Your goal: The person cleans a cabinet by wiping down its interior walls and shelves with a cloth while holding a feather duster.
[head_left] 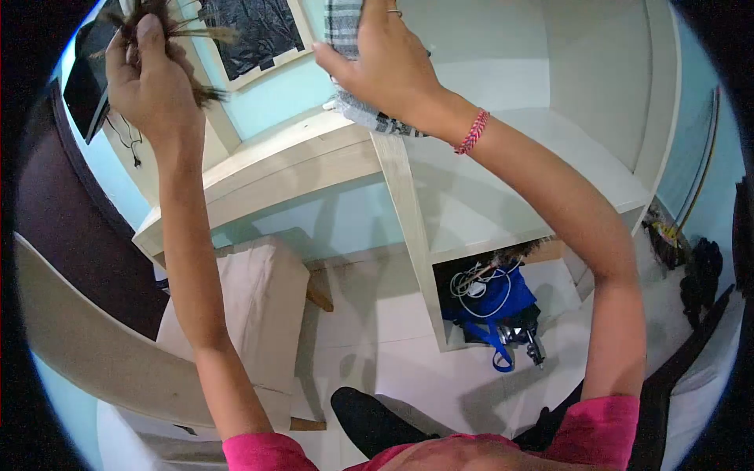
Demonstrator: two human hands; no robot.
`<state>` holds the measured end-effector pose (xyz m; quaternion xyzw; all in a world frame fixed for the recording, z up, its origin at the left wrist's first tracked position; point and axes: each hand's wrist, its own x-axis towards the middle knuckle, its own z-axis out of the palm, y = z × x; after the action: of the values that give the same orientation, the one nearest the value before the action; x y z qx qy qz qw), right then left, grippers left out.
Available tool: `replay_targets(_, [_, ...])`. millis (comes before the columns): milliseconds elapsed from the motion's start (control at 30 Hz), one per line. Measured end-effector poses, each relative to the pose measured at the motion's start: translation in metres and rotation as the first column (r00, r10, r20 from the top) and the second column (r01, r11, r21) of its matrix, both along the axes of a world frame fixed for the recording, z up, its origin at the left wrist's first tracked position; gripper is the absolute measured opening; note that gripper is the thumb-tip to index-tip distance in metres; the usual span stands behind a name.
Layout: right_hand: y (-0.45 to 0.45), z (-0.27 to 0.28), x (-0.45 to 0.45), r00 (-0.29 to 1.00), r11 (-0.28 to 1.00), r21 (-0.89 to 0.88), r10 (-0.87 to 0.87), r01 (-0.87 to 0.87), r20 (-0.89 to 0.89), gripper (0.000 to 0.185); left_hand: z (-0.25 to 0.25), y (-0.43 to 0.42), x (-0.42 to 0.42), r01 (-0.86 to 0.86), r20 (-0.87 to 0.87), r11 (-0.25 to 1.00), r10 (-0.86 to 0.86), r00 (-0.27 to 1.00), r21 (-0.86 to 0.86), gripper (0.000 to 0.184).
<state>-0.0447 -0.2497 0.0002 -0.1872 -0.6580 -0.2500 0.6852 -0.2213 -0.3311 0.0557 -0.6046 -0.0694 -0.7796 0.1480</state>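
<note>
My left hand [157, 90], raised at the upper left, is closed around a bundle of brown, feathery strands [214, 34] that looks like part of a feather duster. Its tips stick out on both sides of the fist. A grey, black and white checked cloth [342, 25] lies under my right hand [391, 71] at the top middle, by the upright edge of the shelf unit. My thumb points left over the cloth, and a ringed finger shows at the top edge. The other fingertips are partly hidden or out of frame.
A pale wooden desk [290, 161] joins an open white shelf unit [487, 184]. Below sit a blue bag [510, 294] and a white cable [488, 302]. A cushioned chair [239, 286] stands at left. A black-covered frame [255, 35] leans behind the desk. Dark items [701, 275] lie at right.
</note>
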Motion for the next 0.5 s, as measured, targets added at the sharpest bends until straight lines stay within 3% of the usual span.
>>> replay_targets(67, [-0.003,0.007,0.000,0.998,0.999,-0.024,0.044,-0.043,0.050,0.080,0.000,0.002,-0.001,0.000,0.021,1.000,0.000,1.000,0.003,0.010])
replay_targets(167, [-0.001,0.070,-0.014,0.995,0.995,0.093,-0.039,0.048,-0.094,0.074,-0.001,0.002,0.001,0.016,0.012,1.000,-0.016,1.000,0.009,0.011])
replay_targets(233, [-0.007,0.097,-0.020,0.934,0.925,0.171,-0.307,0.338,-0.184,0.064,-0.002,0.001,0.003,0.026,-0.004,1.000,-0.026,1.000,0.004,0.012])
replay_targets(267, [-0.008,0.095,-0.021,0.933,0.925,0.169,-0.310,0.341,-0.182,0.064,-0.002,0.001,0.004,0.031,-0.011,1.000,-0.031,0.999,0.000,0.012])
replay_targets(333, [-0.014,0.086,-0.026,0.783,0.763,0.179,-0.608,0.621,-0.131,0.059,-0.004,0.001,0.006,0.043,-0.022,0.999,-0.043,0.999,-0.014,0.013])
replay_targets(367, [-0.005,0.074,-0.027,0.806,0.747,0.307,-0.567,0.589,-0.167,0.055,-0.005,0.001,0.007,0.050,-0.026,0.998,-0.051,0.998,-0.025,0.014])
replay_targets(400, [-0.007,0.057,-0.027,0.804,0.747,0.304,-0.573,0.592,-0.158,0.055,-0.006,0.001,0.009,0.058,-0.028,0.998,-0.059,0.998,-0.034,0.014])
replay_targets(467, [-0.017,0.017,-0.020,0.775,0.788,0.249,-0.608,0.563,0.174,0.049,-0.008,0.001,0.011,0.069,-0.030,0.996,-0.071,0.997,-0.054,0.015])
replay_targets(500, [-0.023,0.008,-0.014,0.744,0.738,0.331,-0.654,0.588,0.138,0.048,-0.010,0.000,0.013,0.074,-0.030,0.995,-0.076,0.997,-0.061,0.016])
